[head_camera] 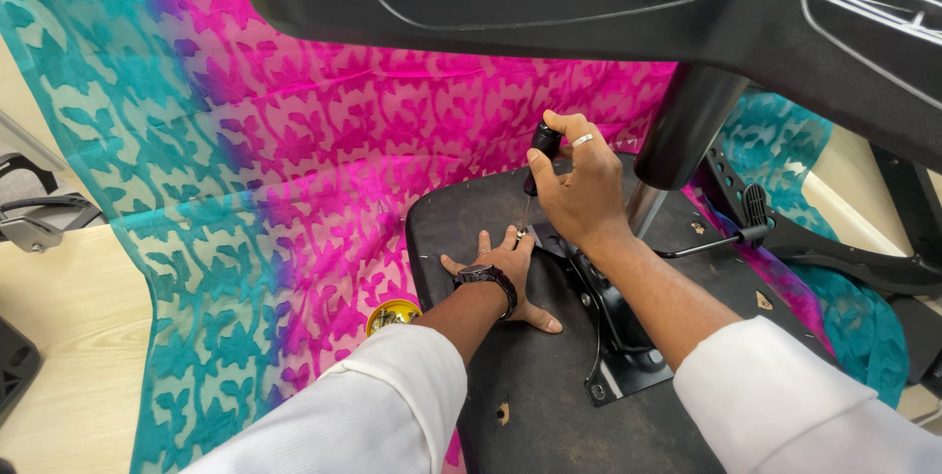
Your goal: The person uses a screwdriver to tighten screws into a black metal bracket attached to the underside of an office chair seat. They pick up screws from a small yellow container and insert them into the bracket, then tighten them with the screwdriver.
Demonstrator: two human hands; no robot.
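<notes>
Screwdriver upright over the upturned chair seat underside, tip down at the metal mechanism plate. The right hand is clenched round its black handle, pressing from above for a straight bite. The left hand lies flat, fingers spread beside the tip (steadying, I'd say). The screw itself is hidden behind the fingers. The chair base looms overhead, cut off. Pink and teal cloth beneath.

No packages, labels, signs or screens

One candidate only — a small round yellow container at the cloth's edge, too hidden to tell its kind.
</notes>
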